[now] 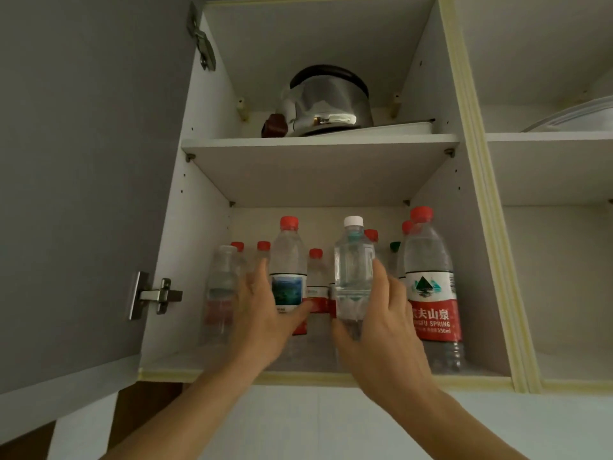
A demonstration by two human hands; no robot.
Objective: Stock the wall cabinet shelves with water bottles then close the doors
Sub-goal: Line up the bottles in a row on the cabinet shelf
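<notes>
White wall cabinet [477, 260], lower centre: left hand [262, 313] grips a red-capped clear plastic bottle [288, 270], right hand [381, 323] a white-capped one [352, 270]. Full, weighty, slick; hold mid-body.

Lower shelf [232, 363]: my left hand [265, 313] held one bottle [288, 277], my right hand [381, 320] another bottle [353, 277] just right of it. More bottles [316, 273] stood behind. A large bottle [431, 293] stood far right, up front. A kettle [326, 101] sat on the upper shelf [318, 141].
</notes>
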